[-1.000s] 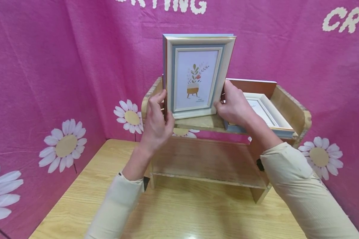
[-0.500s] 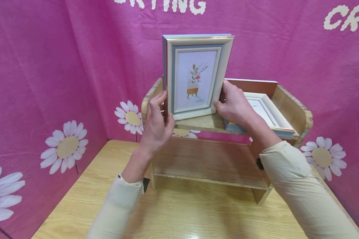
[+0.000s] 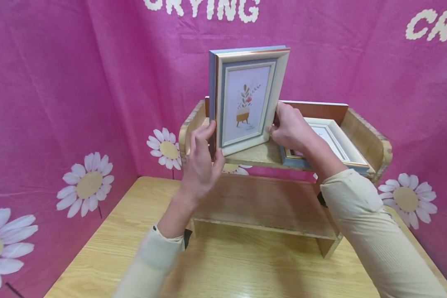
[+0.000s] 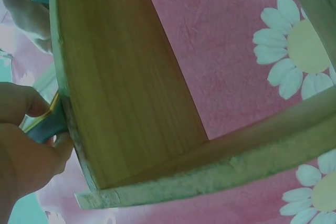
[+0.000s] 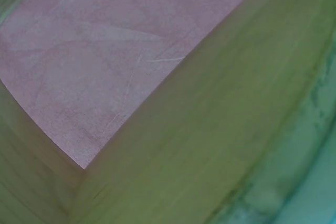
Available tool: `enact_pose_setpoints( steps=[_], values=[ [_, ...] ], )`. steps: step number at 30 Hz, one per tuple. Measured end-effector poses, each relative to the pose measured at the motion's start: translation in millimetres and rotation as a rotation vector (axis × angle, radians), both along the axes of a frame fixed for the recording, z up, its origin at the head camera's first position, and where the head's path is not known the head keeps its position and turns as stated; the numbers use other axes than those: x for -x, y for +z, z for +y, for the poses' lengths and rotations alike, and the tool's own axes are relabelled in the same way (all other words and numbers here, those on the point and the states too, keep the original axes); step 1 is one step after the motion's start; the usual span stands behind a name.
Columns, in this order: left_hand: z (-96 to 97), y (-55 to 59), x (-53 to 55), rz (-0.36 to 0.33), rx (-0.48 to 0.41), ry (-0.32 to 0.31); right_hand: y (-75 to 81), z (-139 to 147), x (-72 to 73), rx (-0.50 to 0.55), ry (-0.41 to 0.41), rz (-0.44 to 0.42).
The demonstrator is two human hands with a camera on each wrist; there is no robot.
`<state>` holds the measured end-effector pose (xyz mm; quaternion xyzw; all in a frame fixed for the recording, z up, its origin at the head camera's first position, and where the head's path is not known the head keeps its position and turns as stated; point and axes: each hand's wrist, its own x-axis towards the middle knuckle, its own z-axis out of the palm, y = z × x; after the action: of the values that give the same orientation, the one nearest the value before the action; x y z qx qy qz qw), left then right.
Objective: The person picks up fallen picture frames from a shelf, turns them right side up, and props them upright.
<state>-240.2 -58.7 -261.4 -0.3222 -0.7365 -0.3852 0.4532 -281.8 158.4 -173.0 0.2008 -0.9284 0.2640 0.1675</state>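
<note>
A white picture frame with a blue-grey inner border and a plant print stands nearly upright over the top shelf. My left hand holds its lower left edge. The left wrist view shows that hand pinching a dark frame corner between thumb and finger. My right hand grips the lower right edge, its fingertips hidden behind the frame. A second white frame lies face up at the shelf's right end, partly covered by my right forearm.
The small wooden shelf unit has raised side panels and a lower shelf. It stands on a wood-grain table. Pink cloth with daisies hangs behind and at both sides. Only shelf wood and cloth fill the right wrist view.
The held frame has turned slightly, showing more of its blue left side, and its lower left corner sits a little lower. My left hand has shifted right and down with it.
</note>
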Motion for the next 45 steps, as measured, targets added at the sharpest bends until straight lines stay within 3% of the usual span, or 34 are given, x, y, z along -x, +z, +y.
enact_pose_setpoints(
  steps=[7,18,29,36,45],
  values=[
    [7.7,-1.8,-9.4,-0.035,-0.022,0.067,1.6,-1.8,4.0,-0.019,0.006,-0.042],
    [16.0,-5.3,-14.5,-0.025,-0.048,0.085,1.1,-1.7,8.3,-0.012,0.031,-0.066],
    [25.9,-7.9,-17.6,0.091,-0.089,0.158,1.8,-3.4,14.3,-0.007,0.055,-0.057],
    [31.0,-13.9,-18.9,0.099,-0.095,0.183,0.2,-4.3,18.7,0.0,0.078,-0.067],
    [34.2,-12.9,-18.0,0.153,-0.075,0.196,4.6,-8.3,24.8,0.031,0.138,-0.122]
  ],
)
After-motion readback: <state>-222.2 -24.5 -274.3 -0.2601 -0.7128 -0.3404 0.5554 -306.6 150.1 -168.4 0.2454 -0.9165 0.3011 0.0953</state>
